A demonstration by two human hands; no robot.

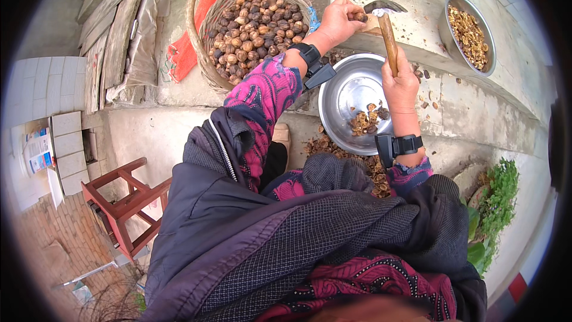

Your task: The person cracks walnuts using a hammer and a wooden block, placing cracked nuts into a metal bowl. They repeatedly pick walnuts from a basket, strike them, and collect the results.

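My left hand pinches a walnut in its shell at the edge of the concrete ledge. My right hand grips the wooden handle of a hammer-like tool. A dark curved piece, seemingly its head, shows at the handle's far end beside the walnut. Below my hands a steel basin holds broken shells and walnut pieces in its near part. To the left of my left hand stands a wicker basket full of whole walnuts.
A steel bowl of walnut kernels stands on the ledge at right. An orange mesh sack lies around the basket. Cracked shells litter the ground. A red-brown wooden stool is at left, green plants at right.
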